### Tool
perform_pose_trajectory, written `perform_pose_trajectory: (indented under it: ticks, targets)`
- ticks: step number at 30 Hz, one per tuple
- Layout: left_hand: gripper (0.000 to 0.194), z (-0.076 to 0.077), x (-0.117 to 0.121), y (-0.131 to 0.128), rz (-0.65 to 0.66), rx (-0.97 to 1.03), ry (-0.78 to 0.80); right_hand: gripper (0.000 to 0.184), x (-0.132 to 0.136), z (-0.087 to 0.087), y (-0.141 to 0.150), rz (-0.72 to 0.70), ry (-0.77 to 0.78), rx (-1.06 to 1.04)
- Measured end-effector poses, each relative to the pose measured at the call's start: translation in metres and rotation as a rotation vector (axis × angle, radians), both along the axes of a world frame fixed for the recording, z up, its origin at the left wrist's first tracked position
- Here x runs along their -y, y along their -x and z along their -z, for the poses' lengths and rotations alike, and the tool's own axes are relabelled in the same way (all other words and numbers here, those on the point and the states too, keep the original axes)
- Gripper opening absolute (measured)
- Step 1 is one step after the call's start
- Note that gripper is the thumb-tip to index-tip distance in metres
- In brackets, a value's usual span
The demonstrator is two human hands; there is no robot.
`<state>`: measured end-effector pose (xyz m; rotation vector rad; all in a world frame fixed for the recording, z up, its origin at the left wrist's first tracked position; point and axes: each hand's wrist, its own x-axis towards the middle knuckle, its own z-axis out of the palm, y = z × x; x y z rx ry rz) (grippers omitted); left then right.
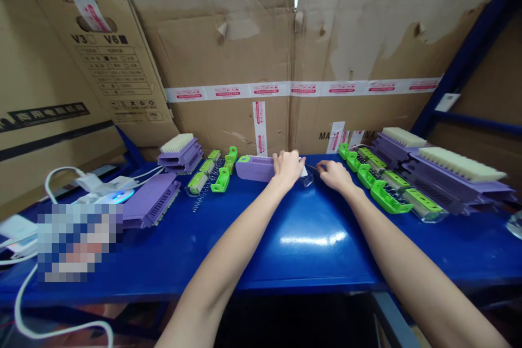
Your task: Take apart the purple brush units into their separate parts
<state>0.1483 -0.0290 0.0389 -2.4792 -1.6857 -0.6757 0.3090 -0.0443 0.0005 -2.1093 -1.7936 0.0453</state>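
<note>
My left hand (289,167) is closed over the right part of a long purple plastic brush body (256,169), which lies on the table with a green insert at its left end. At its right end a clear plastic piece (307,179) sticks out beneath my fingers. Just to the right, my right hand (335,175) pinches a thin, dark, wire-like piece (311,167) that reaches toward the brush body. Its exact kind is too small to tell. Green plastic brackets (365,176) lie to the right of my right hand, beside clear-and-green blocks (395,180).
Stacked purple brush bodies (444,179) with cream bristles stand at the right. At the left are another purple stack (182,157), springs (199,196), green brackets (221,180) and white cables (53,326). A cardboard wall (228,54) backs the blue table (310,261).
</note>
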Motion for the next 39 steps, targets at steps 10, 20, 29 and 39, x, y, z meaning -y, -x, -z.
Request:
perform_pose_trajectory:
  ticks: [10, 20, 29, 39]
  targets:
    - [0.055, 0.015, 0.014, -0.009, 0.121, -0.258, -0.071, 0.035, 0.0, 0.003, 0.0, -0.017, 0.005, 0.0]
    - [0.08, 0.011, 0.043, 0.003, 0.273, -0.242, -0.087, 0.036, -0.002, 0.003, -0.001, -0.014, 0.012, -0.006]
    - [0.063, 0.022, 0.057, 0.008, 0.351, -0.364, -0.053, 0.036, -0.001, 0.005, -0.001, -0.013, -0.012, -0.001]
    - [0.042, 0.008, 0.1, 0.023, 0.414, -0.465, -0.011, 0.037, -0.001, 0.004, -0.001, -0.015, 0.021, 0.003]
